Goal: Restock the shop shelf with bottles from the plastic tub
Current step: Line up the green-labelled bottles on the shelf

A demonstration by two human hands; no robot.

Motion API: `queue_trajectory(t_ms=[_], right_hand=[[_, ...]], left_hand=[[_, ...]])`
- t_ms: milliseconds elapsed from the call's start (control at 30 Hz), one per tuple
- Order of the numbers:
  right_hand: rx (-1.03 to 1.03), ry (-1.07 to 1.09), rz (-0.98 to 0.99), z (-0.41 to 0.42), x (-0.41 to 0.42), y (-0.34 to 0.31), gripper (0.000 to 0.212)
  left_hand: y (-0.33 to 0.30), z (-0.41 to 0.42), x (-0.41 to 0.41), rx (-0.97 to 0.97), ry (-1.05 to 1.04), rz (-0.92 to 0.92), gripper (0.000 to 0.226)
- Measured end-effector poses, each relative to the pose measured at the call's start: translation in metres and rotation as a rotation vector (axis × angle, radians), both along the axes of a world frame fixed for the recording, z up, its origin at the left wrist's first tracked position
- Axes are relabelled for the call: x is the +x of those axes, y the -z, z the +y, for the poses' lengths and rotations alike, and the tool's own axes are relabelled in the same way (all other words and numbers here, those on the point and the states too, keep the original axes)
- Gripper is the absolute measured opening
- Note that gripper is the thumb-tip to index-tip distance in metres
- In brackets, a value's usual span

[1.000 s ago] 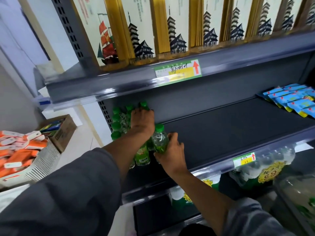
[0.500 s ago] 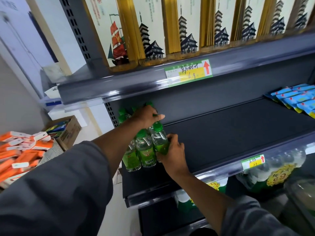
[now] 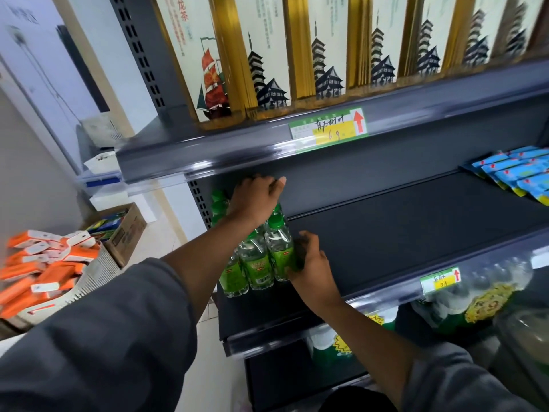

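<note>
The person stands before a dark grey shop shelf, both arms in grey sleeves reaching to its left end. A cluster of green-capped, green-labelled bottles stands upright there, packed against the perforated side upright and set near the front of the board. The left hand hovers palm-down over the rear bottles, just under the lip of the shelf above; its fingers are loosely curled and close together, and whether they touch the caps beneath cannot be told. The right hand is against the right flank of the frontmost bottle, fingers wrapped partway round its label. The remainder of the board to the right lies bare up to a stack of blue packets at the far right. A green and yellow price tag with a red arrow sits on the rail of the upper shelf, which carries tall boxes printed with pagodas and a ship. A second price tag marks the lower rail. To the left, orange packets lie heaped in a white basket, beside a cardboard carton on the floor.
</note>
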State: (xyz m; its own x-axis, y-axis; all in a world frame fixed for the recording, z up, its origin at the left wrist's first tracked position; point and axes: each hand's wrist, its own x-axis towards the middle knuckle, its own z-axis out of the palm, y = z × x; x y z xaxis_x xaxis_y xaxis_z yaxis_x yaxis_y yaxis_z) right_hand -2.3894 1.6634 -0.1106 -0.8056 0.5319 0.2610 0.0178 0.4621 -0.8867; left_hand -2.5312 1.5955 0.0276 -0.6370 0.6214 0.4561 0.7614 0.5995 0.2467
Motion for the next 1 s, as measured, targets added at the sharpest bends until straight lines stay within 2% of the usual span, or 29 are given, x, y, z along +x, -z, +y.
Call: queue_trajectory(t_ms=[167, 300, 500, 667, 833, 1000], right_hand=[[0.074, 0.034, -0.077, 0.009, 0.017, -0.001, 0.072], [0.129, 0.062, -0.12, 0.021, 0.043, -0.008, 0.067], [0.215, 0.177, -0.177, 0.064, 0.109, -0.022, 0.063], [0.309, 0.319, -0.228, 0.102, 0.18, -0.031, 0.059], [0.374, 0.448, -0.334, 0.144, 0.261, -0.04, 0.064], [0.426, 0.536, -0.467, 0.171, 0.341, -0.018, 0.073]], left_hand=[[0.009, -0.001, 0.029, 0.008, 0.054, 0.094, 0.041], [0.018, 0.005, 0.057, 0.139, 0.159, 0.209, 0.032], [0.04, 0.048, 0.125, 0.352, 0.203, 0.063, 0.018], [0.067, 0.093, 0.195, 0.279, 0.229, -0.104, 0.015], [0.097, 0.14, 0.267, 0.209, 0.278, -0.249, 0.029], [0.131, 0.185, 0.357, 0.051, 0.367, -0.309, 0.041]])
